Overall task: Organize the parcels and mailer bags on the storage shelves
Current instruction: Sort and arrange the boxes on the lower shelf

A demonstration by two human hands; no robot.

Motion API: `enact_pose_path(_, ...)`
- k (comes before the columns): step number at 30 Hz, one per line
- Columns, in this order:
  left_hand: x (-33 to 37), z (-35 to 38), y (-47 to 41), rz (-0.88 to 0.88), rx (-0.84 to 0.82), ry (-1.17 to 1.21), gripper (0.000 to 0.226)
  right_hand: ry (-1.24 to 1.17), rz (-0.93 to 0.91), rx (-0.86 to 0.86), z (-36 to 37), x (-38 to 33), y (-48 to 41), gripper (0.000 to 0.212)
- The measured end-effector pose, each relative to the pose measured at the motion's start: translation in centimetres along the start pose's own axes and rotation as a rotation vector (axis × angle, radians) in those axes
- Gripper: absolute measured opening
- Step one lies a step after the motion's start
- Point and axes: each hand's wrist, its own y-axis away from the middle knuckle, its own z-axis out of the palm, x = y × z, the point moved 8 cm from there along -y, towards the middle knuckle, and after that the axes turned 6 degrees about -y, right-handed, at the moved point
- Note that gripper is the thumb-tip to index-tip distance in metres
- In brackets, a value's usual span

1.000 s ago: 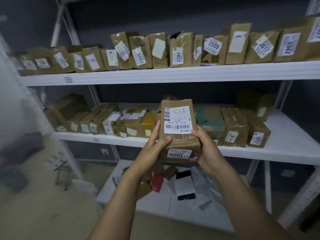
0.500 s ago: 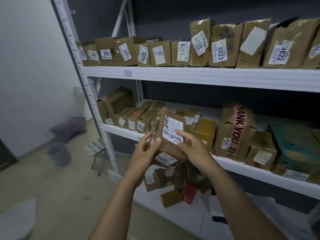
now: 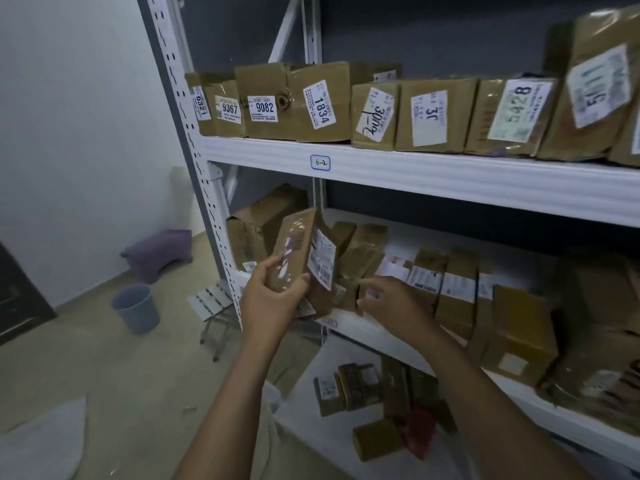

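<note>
My left hand point(image 3: 273, 303) grips a brown taped parcel point(image 3: 304, 258) with a white barcode label, held upright in front of the left end of the middle shelf point(image 3: 367, 329). My right hand point(image 3: 388, 303) is off the parcel, fingers stretched out toward the row of brown parcels point(image 3: 450, 289) standing on that shelf; it holds nothing. The top shelf point(image 3: 450, 178), tagged 6-2, carries a row of numbered brown parcels point(image 3: 322, 105).
A white upright post point(image 3: 194, 161) bounds the rack on the left. The bottom shelf point(image 3: 311, 427) holds several small boxes and a red packet point(image 3: 420, 434). On the floor stand a grey bucket point(image 3: 136, 308), a folding stool point(image 3: 213, 301) and a purple cushion point(image 3: 159, 251).
The view swung left along the rack. My right hand let go of the parcel and reached toward the middle shelf's row; my left hand now holds the parcel alone, nearer the shelf's left end.
</note>
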Motion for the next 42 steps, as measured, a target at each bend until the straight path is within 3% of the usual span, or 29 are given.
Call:
enact_pose_path(7,-1.4,1.5,-9.0,0.127,-0.146,-0.022,0.044,0.181,-0.012,0.081,2.6,-0.4,-5.8,0.029)
enact_pose_path(15,-3.0,4.1,-16.3,0.184,-0.367,0.026,0.038,0.733,0.040,-0.042,6.5,-0.2,-12.4,0.063)
enact_pose_path(19,-3.5,5.4,-17.2,0.180,-0.426,0.038,0.034,0.779,0.201,-0.169,7.3,2.4,-13.0,0.070)
enact_pose_path(22,-3.8,6.2,-17.3,0.153,-0.464,0.064,0.034,0.751,0.234,-0.169,7.4,3.6,-12.9,0.082)
enact_pose_path(27,-4.3,7.0,-17.6,0.136,-0.447,0.070,0.037,0.723,0.207,-0.131,7.6,3.9,-13.3,0.077)
enact_pose_path(31,-4.4,6.2,-18.2,0.171,-0.366,0.002,0.041,0.661,0.042,-0.066,7.8,1.6,-13.8,0.076)
enact_pose_path(36,-3.1,4.6,-19.5,0.223,-0.274,-0.059,0.046,0.622,-0.028,-0.146,10.0,-0.5,-15.4,0.084)
enact_pose_path(42,-2.9,3.8,-20.2,0.237,-0.253,-0.093,0.045,0.856,0.032,-0.278,12.4,1.2,-16.4,0.073)
